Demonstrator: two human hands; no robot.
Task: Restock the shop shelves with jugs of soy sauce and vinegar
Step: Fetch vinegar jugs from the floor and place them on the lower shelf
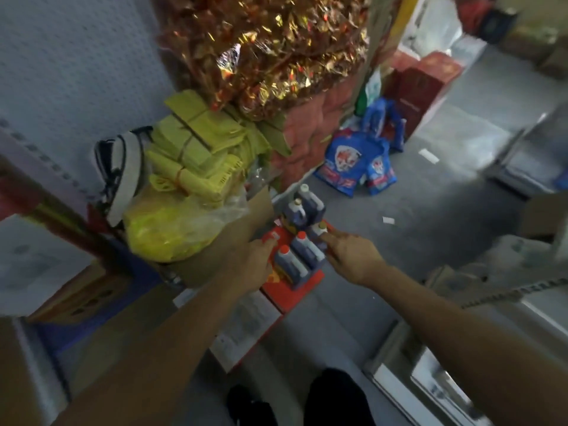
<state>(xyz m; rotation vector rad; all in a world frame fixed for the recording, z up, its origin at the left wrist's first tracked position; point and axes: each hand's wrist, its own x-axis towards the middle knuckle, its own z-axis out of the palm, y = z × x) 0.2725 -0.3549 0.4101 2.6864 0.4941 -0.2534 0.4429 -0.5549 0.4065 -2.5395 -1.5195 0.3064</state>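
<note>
Several dark jugs stand in an open red carton (302, 290) on the floor. Two red-capped jugs (302, 247) sit nearest me, a gold-capped jug (319, 230) is just behind them, and two white-capped jugs (302, 201) stand at the far end. My left hand (256, 261) reaches down beside the carton's left side, fingers extended toward a red-capped jug (274, 236). My right hand (350, 255) stretches in from the right, its fingertips touching the gold-capped jug. Neither hand grips anything. The picture is blurred by motion.
A brown box (215, 250) with a yellow bag and stacked yellow paper bundles (196, 155) stands left of the carton. Gold foil goods (264, 47) hang above. Blue bags (353, 161) lie on the grey floor beyond. Shelving edges the right side (430, 364).
</note>
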